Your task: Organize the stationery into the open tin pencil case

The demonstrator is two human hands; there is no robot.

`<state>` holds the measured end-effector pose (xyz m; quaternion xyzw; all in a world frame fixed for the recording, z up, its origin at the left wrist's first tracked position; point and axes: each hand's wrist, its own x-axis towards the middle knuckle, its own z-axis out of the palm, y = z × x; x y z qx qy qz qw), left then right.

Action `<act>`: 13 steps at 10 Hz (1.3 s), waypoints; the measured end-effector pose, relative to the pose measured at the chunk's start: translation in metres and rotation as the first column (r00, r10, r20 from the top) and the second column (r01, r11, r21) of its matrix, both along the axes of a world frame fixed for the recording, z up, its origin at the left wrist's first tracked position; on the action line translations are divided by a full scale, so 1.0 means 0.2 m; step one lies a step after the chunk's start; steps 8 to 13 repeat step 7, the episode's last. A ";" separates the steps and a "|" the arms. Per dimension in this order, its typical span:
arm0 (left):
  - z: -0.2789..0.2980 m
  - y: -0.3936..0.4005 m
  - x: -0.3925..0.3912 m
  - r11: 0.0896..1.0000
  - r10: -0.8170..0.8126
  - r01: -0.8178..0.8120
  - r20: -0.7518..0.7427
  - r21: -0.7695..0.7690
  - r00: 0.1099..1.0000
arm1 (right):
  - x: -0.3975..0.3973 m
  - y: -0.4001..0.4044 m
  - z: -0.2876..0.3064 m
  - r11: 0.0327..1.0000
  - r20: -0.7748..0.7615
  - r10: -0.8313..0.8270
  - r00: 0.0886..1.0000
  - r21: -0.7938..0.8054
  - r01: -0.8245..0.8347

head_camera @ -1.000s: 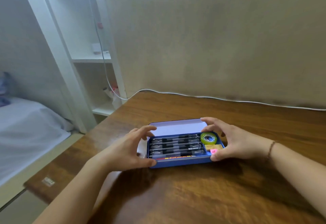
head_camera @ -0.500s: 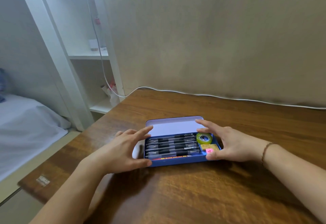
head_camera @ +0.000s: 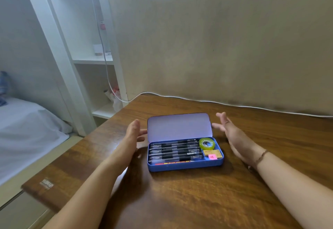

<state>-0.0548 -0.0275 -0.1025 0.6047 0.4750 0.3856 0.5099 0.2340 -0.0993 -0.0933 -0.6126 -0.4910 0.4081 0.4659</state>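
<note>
A blue tin pencil case (head_camera: 185, 166) lies open on the wooden table (head_camera: 198, 198), its pale lid (head_camera: 179, 126) tilted back. Inside lie several black pens (head_camera: 175, 152) side by side, a green tape roll (head_camera: 207, 143) at the right, and a yellow eraser (head_camera: 212, 153) with a pink sticker below the roll. My left hand (head_camera: 133, 132) hovers just left of the lid, fingers apart, holding nothing. On the other side of the lid my right hand (head_camera: 228, 129) is spread open and empty too.
A white cable (head_camera: 225, 103) runs along the table's back edge by the wall. A white shelf unit (head_camera: 93, 61) stands at the left beyond the table corner, and a bed (head_camera: 23, 120) lies further left.
Both hands have let go of the case's front corners and moved back and outward to either side of the lid. The view has shifted closer.
</note>
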 end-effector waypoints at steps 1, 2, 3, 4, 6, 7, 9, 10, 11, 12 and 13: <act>0.01 -0.03 -0.05 0.999 0.031 -0.038 0.222 0.029 0.974 | 0.03 -0.10 0.02 0.991 0.025 0.020 0.999 0.129 -0.023; -0.01 -0.11 -0.06 0.958 0.055 -0.055 0.008 0.283 0.998 | 0.04 -0.20 -0.02 0.979 0.209 0.003 0.978 0.201 -0.046; -0.09 -0.18 -0.03 0.845 0.110 0.101 -0.354 0.525 0.929 | 0.05 -0.26 -0.09 0.966 0.588 -0.049 0.808 0.235 -0.112; -0.14 -0.23 0.00 0.810 0.134 0.142 -0.414 0.569 0.900 | 0.03 -0.31 -0.14 0.956 0.708 -0.099 0.699 0.263 -0.131; -0.08 -0.25 0.08 0.794 0.230 0.244 -0.647 0.556 0.727 | -0.06 -0.36 -0.12 0.970 0.897 -0.144 0.418 0.211 -0.119; -0.06 -0.33 0.15 0.734 0.374 0.259 -0.692 0.628 0.617 | -0.07 -0.41 -0.04 0.987 0.851 -0.065 0.522 0.131 -0.090; -0.06 -0.33 0.15 0.734 0.374 0.259 -0.692 0.628 0.617 | -0.07 -0.41 -0.04 0.987 0.851 -0.065 0.522 0.131 -0.090; -0.06 -0.33 0.15 0.734 0.374 0.259 -0.692 0.628 0.617 | -0.07 -0.41 -0.04 0.987 0.851 -0.065 0.522 0.131 -0.090; -0.06 -0.33 0.15 0.734 0.374 0.259 -0.692 0.628 0.617 | -0.07 -0.41 -0.04 0.987 0.851 -0.065 0.522 0.131 -0.090; -0.06 -0.33 0.15 0.734 0.374 0.259 -0.692 0.628 0.617 | -0.07 -0.41 -0.04 0.987 0.851 -0.065 0.522 0.131 -0.090; -0.06 -0.33 0.15 0.734 0.374 0.259 -0.692 0.628 0.617 | -0.07 -0.41 -0.04 0.987 0.851 -0.065 0.522 0.131 -0.090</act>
